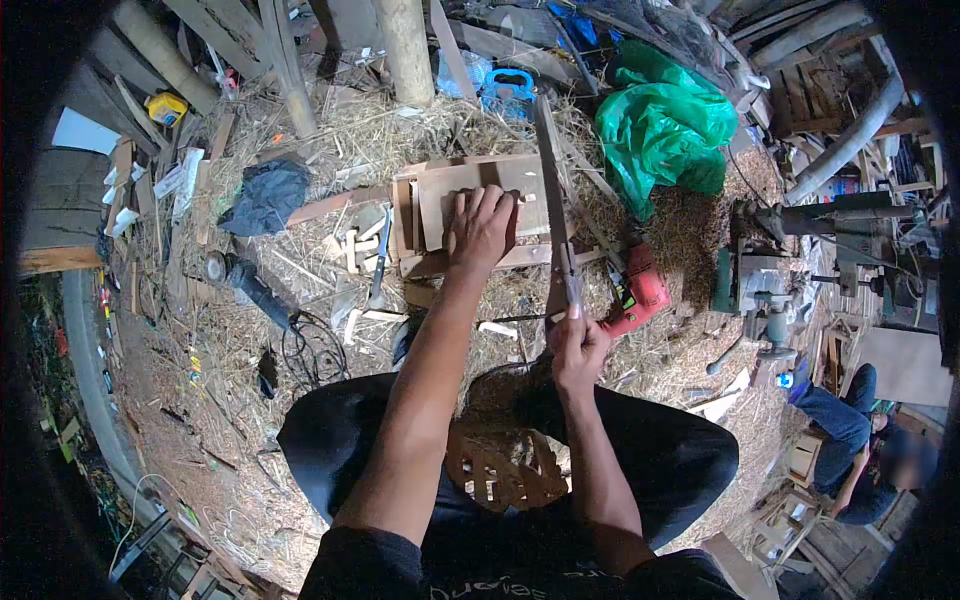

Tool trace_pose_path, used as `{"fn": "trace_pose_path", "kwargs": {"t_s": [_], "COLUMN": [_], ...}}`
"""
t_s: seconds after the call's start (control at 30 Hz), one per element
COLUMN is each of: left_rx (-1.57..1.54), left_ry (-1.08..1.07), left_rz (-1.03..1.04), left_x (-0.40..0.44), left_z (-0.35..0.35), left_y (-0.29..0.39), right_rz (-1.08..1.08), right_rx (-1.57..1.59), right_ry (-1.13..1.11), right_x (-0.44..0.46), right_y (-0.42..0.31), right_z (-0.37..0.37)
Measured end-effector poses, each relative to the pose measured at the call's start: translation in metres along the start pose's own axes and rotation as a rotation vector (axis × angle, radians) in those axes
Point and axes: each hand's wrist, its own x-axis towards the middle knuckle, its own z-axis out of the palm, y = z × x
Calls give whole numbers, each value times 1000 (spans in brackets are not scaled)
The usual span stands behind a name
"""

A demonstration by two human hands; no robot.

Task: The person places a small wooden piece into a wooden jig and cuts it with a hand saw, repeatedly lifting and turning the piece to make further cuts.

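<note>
A flat wooden board (430, 206) lies on a low wooden frame (407, 240) on the ground. My left hand (482, 228) presses down on the board with its fingers bent over the surface; a dark gap shows beside the fingertips. My right hand (578, 350) is wrapped round the near end of a long handsaw (553, 170), whose blade points away from me along the right end of the board. Whether the teeth touch the wood cannot be made out. Left of the frame lies a hammer (381, 258). A red power drill (640, 291) rests right of my right hand.
An angle grinder (250, 285) with a coiled cord lies left. Beyond are a green plastic sheet (665, 130), a blue-handled item (508, 90) and a wooden post (404, 50). A metal machine (770, 290) stands right. Another person (850, 440) sits lower right.
</note>
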Motion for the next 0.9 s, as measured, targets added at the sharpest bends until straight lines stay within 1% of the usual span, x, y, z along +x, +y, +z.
{"fn": "trace_pose_path", "kwargs": {"t_s": [0.07,0.27,0.37,0.53,0.63,0.73,0.83,0.9], "left_rx": [-98,-116,-55,-96,-106,-99,-76,-72], "left_ry": [91,58,110,66,58,69,30,5], "left_rz": [-29,-11,31,51,59,56,54,49], "left_x": [1,2,-1,0,0,1,0,1], "left_z": [0,-1,6,-2,-3,-4,-5,-5], "left_y": [4,4,0,0,-2,0,0,0], "right_rz": [31,61,62,137,112,125,48,86], "right_rx": [-5,-37,-66,-117,-166,-296,-306,-241], "right_ry": [-1,-38,-44,-58,-53,-69,-102,-75], "right_x": [-1,1,2,5,12,25,23,8], "right_y": [16,20,22,10,3,-2,-10,-11], "right_z": [-1,2,2,0,8,12,11,7]}}
